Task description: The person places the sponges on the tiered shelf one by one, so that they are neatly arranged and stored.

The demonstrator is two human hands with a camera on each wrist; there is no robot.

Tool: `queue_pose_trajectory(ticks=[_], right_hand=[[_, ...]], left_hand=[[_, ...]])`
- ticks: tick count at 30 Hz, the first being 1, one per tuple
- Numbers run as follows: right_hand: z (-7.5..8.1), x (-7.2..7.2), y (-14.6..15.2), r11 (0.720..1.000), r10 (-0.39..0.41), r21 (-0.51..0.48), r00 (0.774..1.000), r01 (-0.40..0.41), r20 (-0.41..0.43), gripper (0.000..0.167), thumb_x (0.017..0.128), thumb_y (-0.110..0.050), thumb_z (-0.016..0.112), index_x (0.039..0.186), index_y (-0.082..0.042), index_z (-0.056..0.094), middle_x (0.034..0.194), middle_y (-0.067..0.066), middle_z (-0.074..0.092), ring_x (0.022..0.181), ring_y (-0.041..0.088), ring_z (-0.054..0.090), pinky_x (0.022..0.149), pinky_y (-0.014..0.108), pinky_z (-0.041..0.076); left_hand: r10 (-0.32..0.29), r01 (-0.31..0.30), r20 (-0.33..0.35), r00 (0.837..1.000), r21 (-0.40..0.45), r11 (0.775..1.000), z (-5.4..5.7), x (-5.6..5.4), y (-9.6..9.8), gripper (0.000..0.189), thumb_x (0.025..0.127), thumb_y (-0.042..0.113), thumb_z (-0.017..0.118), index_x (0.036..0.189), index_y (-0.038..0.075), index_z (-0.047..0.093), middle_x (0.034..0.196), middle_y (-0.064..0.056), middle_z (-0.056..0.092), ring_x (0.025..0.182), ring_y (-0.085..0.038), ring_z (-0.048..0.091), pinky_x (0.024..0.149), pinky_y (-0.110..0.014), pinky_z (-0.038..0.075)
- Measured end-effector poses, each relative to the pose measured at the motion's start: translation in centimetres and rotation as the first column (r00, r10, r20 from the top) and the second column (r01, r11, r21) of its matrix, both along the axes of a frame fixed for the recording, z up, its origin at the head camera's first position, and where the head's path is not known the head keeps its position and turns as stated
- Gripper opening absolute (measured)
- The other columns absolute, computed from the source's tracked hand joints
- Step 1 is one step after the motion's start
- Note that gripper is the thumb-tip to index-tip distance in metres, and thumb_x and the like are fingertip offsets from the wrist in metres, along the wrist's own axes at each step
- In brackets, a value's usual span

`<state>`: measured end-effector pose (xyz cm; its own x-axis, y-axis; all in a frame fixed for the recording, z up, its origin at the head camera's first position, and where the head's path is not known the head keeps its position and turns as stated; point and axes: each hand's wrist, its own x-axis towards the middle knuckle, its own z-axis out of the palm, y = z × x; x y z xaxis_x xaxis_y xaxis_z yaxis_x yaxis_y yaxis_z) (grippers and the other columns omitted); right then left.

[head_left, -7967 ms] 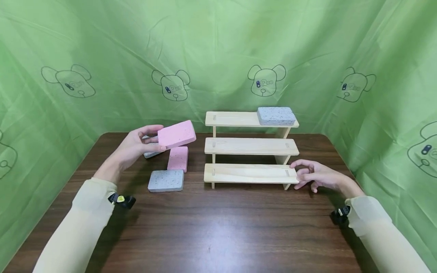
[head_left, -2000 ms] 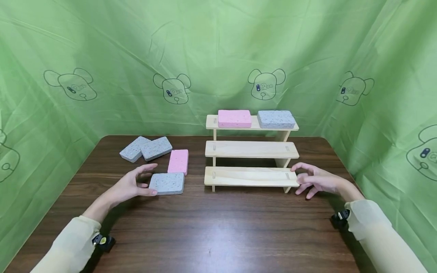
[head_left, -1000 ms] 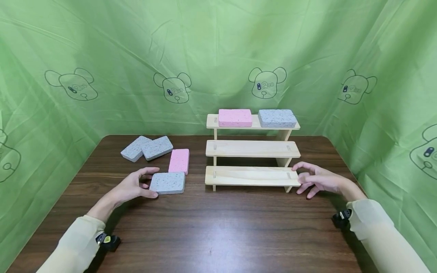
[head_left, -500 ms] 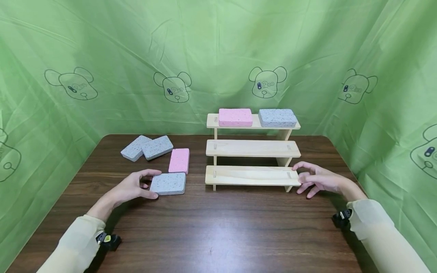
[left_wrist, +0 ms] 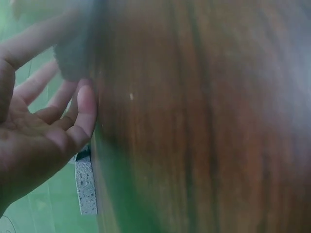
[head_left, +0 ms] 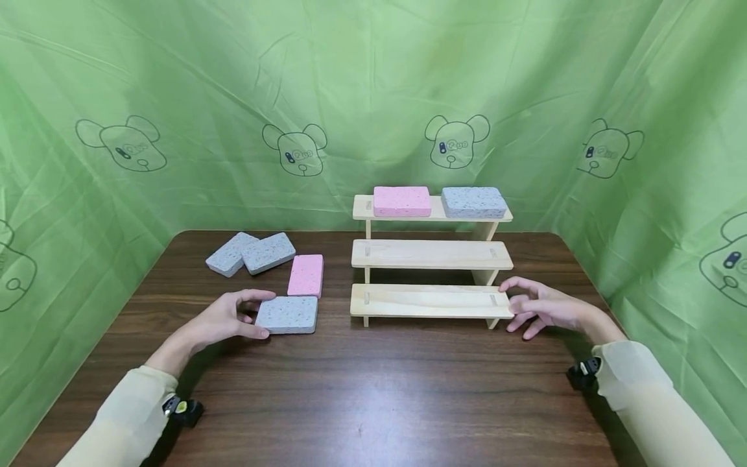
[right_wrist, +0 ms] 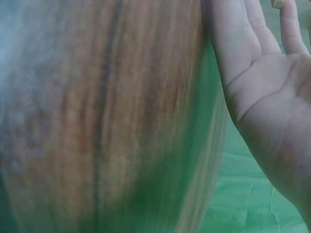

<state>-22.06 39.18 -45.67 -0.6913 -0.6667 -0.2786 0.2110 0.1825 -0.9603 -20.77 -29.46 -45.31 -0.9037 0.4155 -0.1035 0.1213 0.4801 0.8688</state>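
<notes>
In the head view my left hand [head_left: 224, 318] holds the left end of a grey-blue sponge block [head_left: 287, 315], its thumb at the front corner and fingers at the back. That block lies flat on the table. A pink sponge block [head_left: 306, 275] lies just behind it. At the right, my right hand [head_left: 545, 307] touches the right end of the lowest shelf of a three-tier wooden stand [head_left: 432, 301] with loosely bent fingers. On the top shelf sit a pink block [head_left: 401, 202] and a grey-blue block [head_left: 474, 202], side by side. The left wrist view shows fingers [left_wrist: 87, 104] beside a blurred grey block [left_wrist: 73, 60].
Two more grey-blue blocks lie at the back left, one [head_left: 268, 253] overlapping the other [head_left: 229, 254]. The dark wooden table [head_left: 373, 395] extends in front of the stand. A green curtain [head_left: 362, 97] hangs close behind and along both sides.
Eight seconds ago my left hand held a pink block in the air; that block now sits on the top shelf. The hand has come down to the front grey-blue block. My right hand stays.
</notes>
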Motion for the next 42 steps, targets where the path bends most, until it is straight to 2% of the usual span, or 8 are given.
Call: queue_pose_trajectory(ticks=[4, 8, 11, 16, 31, 37, 42], right_hand=[[0.0, 0.0, 0.0, 1.0, 0.007, -0.01, 1.0, -0.007, 0.007, 0.04, 0.105, 0.001, 0.044, 0.138, -0.021, 0.038, 0.123, 0.022, 0.061, 0.102, 0.044, 0.068, 0.072, 0.05, 0.061], [0.2, 0.0, 0.0, 1.0, 0.009, -0.009, 1.0, -0.009, 0.007, 0.039, 0.105, 0.001, 0.043, 0.138, -0.02, 0.038, 0.123, 0.021, 0.062, 0.103, 0.044, 0.068, 0.072, 0.049, 0.061], [0.3, 0.0, -0.1, 1.0, 0.006, 0.0, 1.0, -0.006, 0.003, 0.039, 0.105, 0.001, 0.044, 0.138, -0.02, 0.038, 0.123, 0.022, 0.061, 0.102, 0.044, 0.068, 0.073, 0.051, 0.061], [0.6, 0.0, -0.2, 1.0, -0.001, 0.008, 1.0, 0.001, -0.001, 0.039, 0.105, 0.001, 0.045, 0.138, -0.018, 0.038, 0.122, 0.024, 0.059, 0.102, 0.044, 0.068, 0.073, 0.053, 0.06], [0.3, -0.2, -0.2, 1.0, 0.007, -0.006, 1.0, -0.006, 0.01, 0.039, 0.105, 0.001, 0.044, 0.138, -0.019, 0.038, 0.122, 0.023, 0.062, 0.102, 0.044, 0.068, 0.073, 0.053, 0.06], [0.3, 0.0, -0.1, 1.0, -0.003, -0.005, 1.0, 0.003, 0.014, 0.039, 0.104, 0.0, 0.045, 0.137, -0.019, 0.038, 0.122, 0.022, 0.062, 0.101, 0.043, 0.069, 0.073, 0.053, 0.06], [0.3, 0.1, -0.1, 1.0, -0.003, -0.011, 1.0, 0.003, 0.016, 0.038, 0.104, 0.001, 0.044, 0.137, -0.018, 0.038, 0.122, 0.021, 0.063, 0.101, 0.042, 0.069, 0.073, 0.053, 0.06]], left_hand=[[0.008, -0.008, -0.02, 1.0, 0.013, 1.0, 0.2, 0.2, 0.1, 0.078, 0.072, 0.013, 0.093, 0.14, 0.004, 0.057, 0.126, -0.017, 0.063, 0.112, -0.03, 0.058, 0.083, -0.029, 0.056], [0.0, 0.0, 0.003, 1.0, 0.03, 1.0, 0.8, 0.4, 0.1, 0.078, 0.074, 0.014, 0.092, 0.142, 0.004, 0.055, 0.125, -0.018, 0.063, 0.107, -0.03, 0.06, 0.079, -0.03, 0.056], [-0.001, -0.001, 0.033, 0.999, 0.07, 0.998, 1.5, 0.5, 0.2, 0.08, 0.076, 0.014, 0.091, 0.145, 0.005, 0.052, 0.124, -0.018, 0.063, 0.103, -0.032, 0.063, 0.077, -0.031, 0.057], [0.0, -0.008, 0.052, 0.999, 0.154, 0.988, 2.7, 0.6, 0.8, 0.08, 0.077, 0.011, 0.09, 0.146, 0.008, 0.051, 0.127, -0.021, 0.062, 0.106, -0.029, 0.065, 0.08, -0.032, 0.057], [-0.033, 0.019, 0.052, 0.998, 0.265, 0.964, 5.9, 1.5, 4.4, 0.082, 0.076, 0.005, 0.089, 0.148, 0.011, 0.049, 0.126, -0.02, 0.066, 0.112, -0.029, 0.066, 0.085, -0.038, 0.058], [-0.048, 0.027, 0.057, 0.997, 0.328, 0.944, 7.0, 2.0, 5.7, 0.086, 0.077, -0.001, 0.087, 0.151, 0.007, 0.045, 0.128, -0.023, 0.064, 0.104, -0.032, 0.07, 0.083, -0.04, 0.059], [-0.051, 0.027, 0.063, 0.997, 0.34, 0.94, 7.7, 2.1, 6.5, 0.089, 0.076, -0.002, 0.087, 0.153, 0.007, 0.042, 0.13, -0.023, 0.062, 0.1, -0.036, 0.071, 0.082, -0.04, 0.06]])
